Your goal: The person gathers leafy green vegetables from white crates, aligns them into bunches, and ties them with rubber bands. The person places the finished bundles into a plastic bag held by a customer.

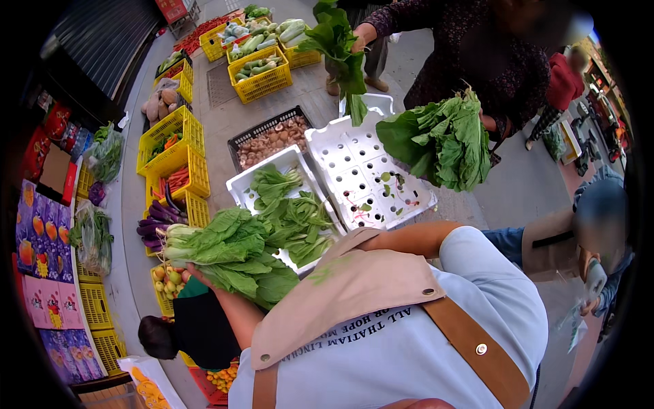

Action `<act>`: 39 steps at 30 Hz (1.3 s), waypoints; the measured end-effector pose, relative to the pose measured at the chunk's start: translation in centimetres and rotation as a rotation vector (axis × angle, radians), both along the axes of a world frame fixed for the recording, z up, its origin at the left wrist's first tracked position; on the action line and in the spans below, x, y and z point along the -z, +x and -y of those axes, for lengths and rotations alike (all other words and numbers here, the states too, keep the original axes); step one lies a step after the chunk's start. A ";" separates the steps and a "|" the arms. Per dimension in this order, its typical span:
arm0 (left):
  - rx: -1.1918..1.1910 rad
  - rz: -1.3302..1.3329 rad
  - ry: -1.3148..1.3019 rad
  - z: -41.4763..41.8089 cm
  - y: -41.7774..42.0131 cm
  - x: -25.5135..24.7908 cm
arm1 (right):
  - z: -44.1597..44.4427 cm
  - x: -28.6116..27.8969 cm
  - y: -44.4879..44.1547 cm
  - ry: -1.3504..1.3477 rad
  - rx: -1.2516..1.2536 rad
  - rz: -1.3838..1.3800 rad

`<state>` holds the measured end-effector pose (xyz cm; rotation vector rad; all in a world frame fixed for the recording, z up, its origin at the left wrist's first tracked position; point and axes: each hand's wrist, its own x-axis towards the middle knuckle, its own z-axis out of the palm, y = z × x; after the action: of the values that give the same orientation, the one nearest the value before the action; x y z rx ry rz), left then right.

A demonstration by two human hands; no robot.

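A bundle of leafy greens with pale stems and roots (230, 250) rests in my left hand (202, 276), which grips it from the near side; the leaves hide most of the fingers. My right forearm bends across my chest, and its hand is out of view behind the beige apron bib (352, 301). Just beyond the bundle is a white foam crate (236, 190) with several loose bunches of greens (301, 217). To its right, a white perforated crate (340, 153) holds a few leaf scraps and reddish stems.
Opposite, a person in a dark patterned top holds greens (442, 140) in both hands. A black crate of mushrooms (273, 140) stands beyond the foam crate. Yellow vegetable crates (176, 133) line the left, where a person in black (204, 327) bends down. Another person (598, 245) is at right.
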<state>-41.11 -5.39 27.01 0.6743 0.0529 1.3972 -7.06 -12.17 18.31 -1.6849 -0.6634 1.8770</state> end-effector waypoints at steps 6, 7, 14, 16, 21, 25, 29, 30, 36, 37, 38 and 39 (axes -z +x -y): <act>-0.006 -0.002 -0.043 -0.9 -0.9 1.1 | -0.3 -0.2 0.0 -0.030 0.000 0.019; -0.055 -0.013 -0.127 -1.0 -0.9 1.4 | -0.2 -0.2 0.2 -0.037 0.006 0.023; -0.193 -0.058 -0.226 -1.6 -1.7 1.3 | 1.1 -0.3 2.0 -0.080 0.039 0.038; -0.207 -0.102 -0.227 -2.0 -1.7 1.5 | 0.7 -0.1 2.7 -0.073 0.055 0.044; -0.272 -0.060 -0.267 -0.6 -0.5 0.7 | 0.0 0.2 2.6 -0.073 0.063 0.059; -0.097 -0.002 -0.185 -1.5 -0.8 2.0 | -0.6 0.1 2.6 -0.073 0.067 0.064; -0.125 -0.035 -0.231 -0.2 -1.3 2.0 | -1.4 -0.3 1.7 -0.080 0.020 0.046; -0.155 -0.049 -0.279 -0.2 -1.7 2.6 | -1.4 -0.5 1.9 -0.077 0.031 0.042; -0.184 -0.115 -0.331 -0.1 -1.3 1.4 | -0.2 -1.4 2.4 -0.114 0.043 0.035; -0.158 -0.110 -0.309 -0.1 -1.4 1.3 | 0.0 -1.5 2.5 -0.120 0.040 0.032; -0.155 -0.122 -0.312 -0.1 -1.6 1.2 | 0.2 -1.7 2.5 -0.129 0.039 0.034; -0.149 -0.133 -0.313 -0.2 -1.6 1.0 | 0.5 -2.0 2.6 -0.136 0.040 0.030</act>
<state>-42.70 -5.16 26.00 0.5079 0.4259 1.4445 -4.45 -12.67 20.28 -1.7999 -0.5203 1.9101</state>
